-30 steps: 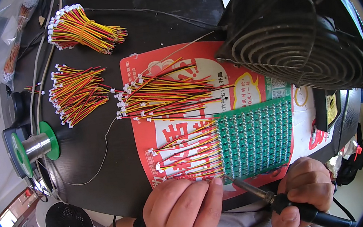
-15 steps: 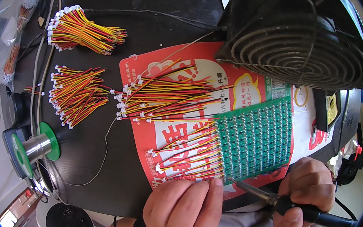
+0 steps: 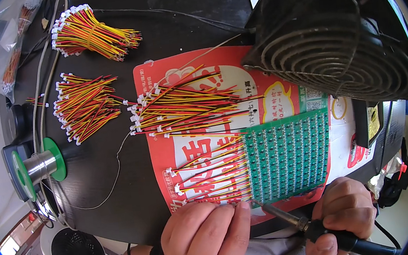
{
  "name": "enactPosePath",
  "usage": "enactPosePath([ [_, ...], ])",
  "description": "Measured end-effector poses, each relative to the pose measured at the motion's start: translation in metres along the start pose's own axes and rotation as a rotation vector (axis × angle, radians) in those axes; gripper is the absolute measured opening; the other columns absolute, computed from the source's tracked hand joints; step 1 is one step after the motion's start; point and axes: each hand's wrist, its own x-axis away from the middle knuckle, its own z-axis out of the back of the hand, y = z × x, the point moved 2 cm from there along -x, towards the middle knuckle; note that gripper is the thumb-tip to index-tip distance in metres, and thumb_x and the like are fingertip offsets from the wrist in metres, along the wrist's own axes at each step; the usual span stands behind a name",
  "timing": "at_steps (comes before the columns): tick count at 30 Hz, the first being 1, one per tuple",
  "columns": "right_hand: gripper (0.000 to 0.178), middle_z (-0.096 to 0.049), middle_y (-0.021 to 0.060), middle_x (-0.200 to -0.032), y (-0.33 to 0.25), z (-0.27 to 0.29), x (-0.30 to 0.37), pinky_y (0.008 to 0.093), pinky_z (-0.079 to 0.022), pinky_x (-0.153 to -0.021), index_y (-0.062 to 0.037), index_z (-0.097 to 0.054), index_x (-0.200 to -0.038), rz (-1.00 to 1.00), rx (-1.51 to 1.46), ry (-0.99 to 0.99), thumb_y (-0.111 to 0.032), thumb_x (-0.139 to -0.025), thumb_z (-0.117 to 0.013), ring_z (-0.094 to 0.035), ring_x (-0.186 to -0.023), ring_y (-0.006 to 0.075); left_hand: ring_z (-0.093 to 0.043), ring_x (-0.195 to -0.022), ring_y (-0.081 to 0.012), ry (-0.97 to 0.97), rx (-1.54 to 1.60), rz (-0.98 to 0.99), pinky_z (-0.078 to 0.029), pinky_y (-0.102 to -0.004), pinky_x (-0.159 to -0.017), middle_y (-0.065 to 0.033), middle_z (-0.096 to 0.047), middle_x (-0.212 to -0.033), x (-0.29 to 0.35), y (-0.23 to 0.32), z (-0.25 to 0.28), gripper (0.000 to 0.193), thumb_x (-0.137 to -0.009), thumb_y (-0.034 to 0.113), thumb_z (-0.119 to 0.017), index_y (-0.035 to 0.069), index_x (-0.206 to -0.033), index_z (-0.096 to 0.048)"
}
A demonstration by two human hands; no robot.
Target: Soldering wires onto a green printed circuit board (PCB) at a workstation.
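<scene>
My right hand [image 3: 346, 212] grips the black handle of a soldering iron [image 3: 285, 215], whose tip points left at the near left corner of a green circuit board panel [image 3: 289, 158]. At that corner the fingers of my left hand [image 3: 207, 239] are pinched together, seemingly on a thin wire; the fingertips mostly hide it. Red, yellow and black wires [image 3: 214, 169] with white connectors run in a row to the panel's left edge. Beyond them lies a loose pile of similar wires [image 3: 191, 103]. The panel rests on a red and white printed sheet [image 3: 159, 158].
A black fan with a round wire guard [image 3: 330, 56] stands at far right. At left are a green solder spool [image 3: 41, 167], a wire pile [image 3: 87, 106] and a banded wire bundle [image 3: 95, 33]. A yellow-filled black holder [image 3: 373, 124] sits right of the panel.
The soldering iron's tip has shifted very slightly left at the panel's corner. My left hand stays in nearly the same place, fingers still pinched.
</scene>
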Motion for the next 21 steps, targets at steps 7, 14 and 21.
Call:
enactPosePath([
  [7, 0.024, -0.047, 0.0086, -0.055, -0.005, 0.008, -0.027, 0.0281, -0.037, -0.039, 0.0050, -0.050, -0.079, 0.029, -0.196, -0.240, -0.012, -0.080, -0.067, -0.045, -0.043, 0.0159, -0.056, -0.062, -0.0211, -0.277, -0.011, 0.110, -0.046, -0.0296, -0.051, -0.0068, -0.060, -0.074, -0.002, 0.006, 0.004, 0.025, -0.061, -0.004, -0.068, 0.000, -0.085, -0.071],
  [14, 0.024, -0.047, 0.0084, -0.055, -0.005, 0.006, -0.021, 0.0278, -0.037, -0.039, 0.0046, -0.051, -0.078, 0.039, -0.195, -0.150, -0.014, -0.080, -0.066, -0.044, -0.043, 0.0152, -0.060, -0.068, -0.0246, -0.014, -0.022, 0.017, -0.048, -0.0315, -0.055, -0.0102, -0.059, -0.079, 0.001, 0.003, 0.000, 0.014, -0.067, -0.001, -0.072, -0.002, -0.081, -0.069],
  [21, 0.035, -0.037, -0.0013, -0.053, -0.003, 0.004, -0.001, 0.0261, -0.023, -0.043, -0.0072, -0.047, -0.074, -0.013, 0.001, 0.015, -0.035, -0.081, -0.067, -0.037, -0.046, 0.0100, -0.060, -0.070, -0.0248, -0.033, -0.029, 0.002, -0.048, -0.0319, -0.055, -0.0103, -0.059, -0.080, 0.000, 0.003, 0.001, 0.015, -0.068, -0.001, -0.071, -0.002, -0.083, -0.069],
])
